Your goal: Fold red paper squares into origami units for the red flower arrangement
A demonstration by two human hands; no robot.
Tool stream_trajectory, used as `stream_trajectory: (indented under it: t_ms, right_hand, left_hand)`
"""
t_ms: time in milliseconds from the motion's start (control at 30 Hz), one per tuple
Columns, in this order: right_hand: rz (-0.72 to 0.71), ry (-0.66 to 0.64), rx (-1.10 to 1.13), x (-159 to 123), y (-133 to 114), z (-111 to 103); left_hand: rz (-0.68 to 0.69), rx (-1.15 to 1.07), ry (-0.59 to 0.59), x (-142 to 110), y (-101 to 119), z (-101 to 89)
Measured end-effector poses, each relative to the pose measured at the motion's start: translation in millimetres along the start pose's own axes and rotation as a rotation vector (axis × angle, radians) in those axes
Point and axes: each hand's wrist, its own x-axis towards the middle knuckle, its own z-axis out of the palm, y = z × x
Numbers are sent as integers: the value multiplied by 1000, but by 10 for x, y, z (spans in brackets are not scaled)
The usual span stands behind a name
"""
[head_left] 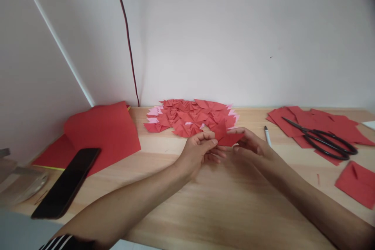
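Observation:
A red folded paper piece with pointed ends is held up between both hands over the table. My left hand pinches its left side between thumb and fingers. At its right point, my right hand grips the paper with curled fingers. Just behind my hands, a pile of similar folded red and pink paper pieces lies by the wall; the held piece overlaps its front edge in view.
Black scissors lie on red paper squares at the right. A marker and another red paper stack are nearby. At left, a black phone rests partly on large red sheets. A cord hangs along the wall.

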Motion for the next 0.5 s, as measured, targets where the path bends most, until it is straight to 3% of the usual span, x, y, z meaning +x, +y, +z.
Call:
stream_trajectory:
  t_ms: [100,333,500]
  right_hand:
    - [-49,-79,30,11,12,30]
    - [-64,35,-75,38,85,72]
    - [-179,23,-190,22,13,46]
  left_hand:
    - [14,20,26,7,-9,-6]
    - [36,66,-2,-15,-3,16]
    - [35,-26,20,1,14,3]
